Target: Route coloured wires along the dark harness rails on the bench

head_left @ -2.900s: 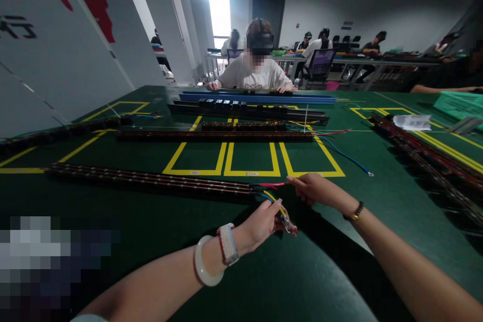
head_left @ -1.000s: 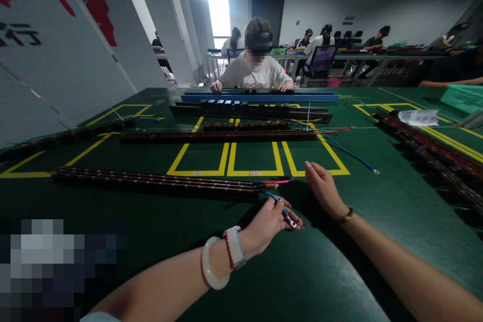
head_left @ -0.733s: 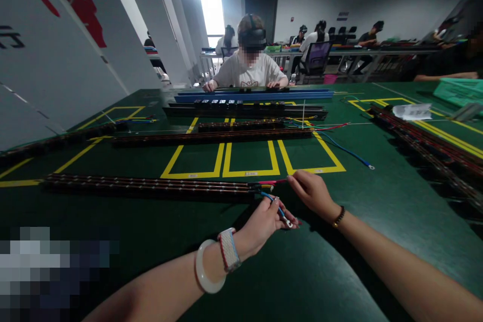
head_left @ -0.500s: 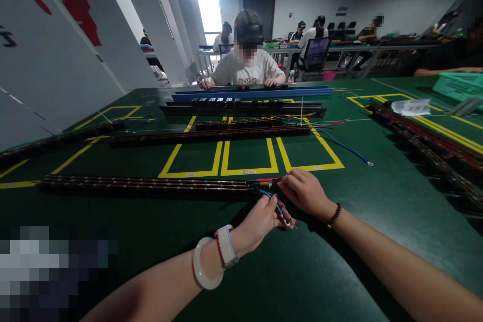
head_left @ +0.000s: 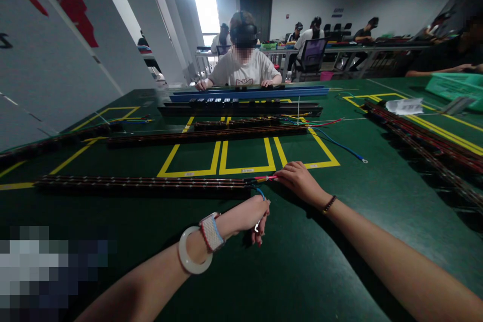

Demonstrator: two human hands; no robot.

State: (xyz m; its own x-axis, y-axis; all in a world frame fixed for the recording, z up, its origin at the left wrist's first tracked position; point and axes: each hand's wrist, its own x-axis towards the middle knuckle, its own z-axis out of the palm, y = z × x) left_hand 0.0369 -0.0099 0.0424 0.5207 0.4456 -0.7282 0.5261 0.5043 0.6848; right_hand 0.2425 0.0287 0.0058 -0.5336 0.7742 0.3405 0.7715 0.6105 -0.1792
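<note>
A long dark bar assembly with brown strips point(head_left: 143, 183) lies crosswise on the green table in front of me. Short coloured wires come out of its right end. My left hand point(head_left: 254, 214) is closed around the blue wire point(head_left: 260, 192), and a metal ring terminal point(head_left: 257, 226) shows below its fingers. To the right, my right hand point(head_left: 300, 179) has its fingers closed on the red wire point(head_left: 268, 178), whose far end is hidden under them. A short yellow wire point(head_left: 260, 180) lies beside the red one.
Behind the yellow tape outlines point(head_left: 247, 171) lie another wired bar point(head_left: 211, 134), black rails point(head_left: 241, 109) and blue rails point(head_left: 249, 92). More bars point(head_left: 426, 136) and a green basket point(head_left: 456, 90) are at right. A person point(head_left: 243, 60) sits opposite, hands on the far edge.
My left hand has turned downward and moved left, bending the blue wire toward me. My right hand has shifted slightly left along the red wire. The view has turned a little.
</note>
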